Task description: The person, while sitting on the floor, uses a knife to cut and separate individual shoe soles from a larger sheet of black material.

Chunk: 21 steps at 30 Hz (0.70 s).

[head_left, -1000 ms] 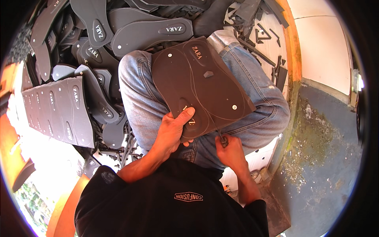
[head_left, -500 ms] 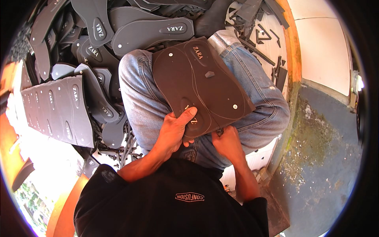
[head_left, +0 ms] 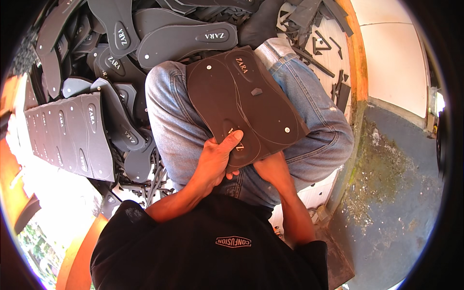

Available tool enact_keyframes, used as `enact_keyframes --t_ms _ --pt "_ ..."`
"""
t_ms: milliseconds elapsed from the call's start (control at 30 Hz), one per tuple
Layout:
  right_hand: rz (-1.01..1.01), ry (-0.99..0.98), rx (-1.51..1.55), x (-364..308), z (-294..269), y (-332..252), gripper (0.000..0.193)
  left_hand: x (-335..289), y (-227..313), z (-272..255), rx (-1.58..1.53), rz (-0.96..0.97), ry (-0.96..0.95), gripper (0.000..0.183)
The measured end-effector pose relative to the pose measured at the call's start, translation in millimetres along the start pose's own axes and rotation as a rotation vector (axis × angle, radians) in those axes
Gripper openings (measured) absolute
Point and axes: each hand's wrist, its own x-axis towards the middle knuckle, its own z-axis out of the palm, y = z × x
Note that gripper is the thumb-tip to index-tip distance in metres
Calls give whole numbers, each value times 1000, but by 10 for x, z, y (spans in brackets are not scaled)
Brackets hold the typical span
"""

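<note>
The left hand (head_left: 216, 157) grips the dark sheet (head_left: 275, 111) by its near corner; just beside it, the right hand (head_left: 271, 169) has fingers hidden underneath, grip unclear. Beyond both are jeans (head_left: 321, 116); farther left, grey insoles (head_left: 166, 46).

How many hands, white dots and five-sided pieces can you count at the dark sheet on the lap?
At the dark sheet:
Hands, the left hand and right hand: 2
White dots: 2
Small five-sided piece: 1
Total: 5
</note>
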Motion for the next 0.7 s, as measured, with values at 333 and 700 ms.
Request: enact_keyframes --t_ms 333,700 --pt "-141 117 98 170 218 -34 29 16 8 63 -12 -41 25 42" --pt "-120 186 349 293 406 14 20 48 -3 172 -70 -61 40 43"
